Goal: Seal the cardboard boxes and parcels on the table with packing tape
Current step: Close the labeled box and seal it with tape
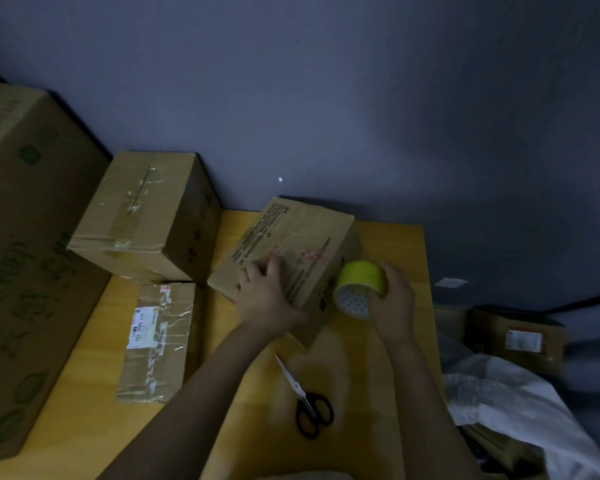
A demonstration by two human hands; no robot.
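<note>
Your left hand (265,292) presses open on the box (302,233). Your right hand (394,299) grips the tape roll (361,278), just right of it.

Matt brown cardboard box (291,251); glossy yellow tape roll (360,285); smooth yellow wooden table (388,358); scissors (307,400) with black plastic handles.

There is one view only: a wide-angle camera on the person's head, looking forward and steeply down at the counter (378,358). It is near — the left hand (267,296) and the right hand (394,299) lie mid-picture, and the wall (326,98) fills the upper half.
</note>
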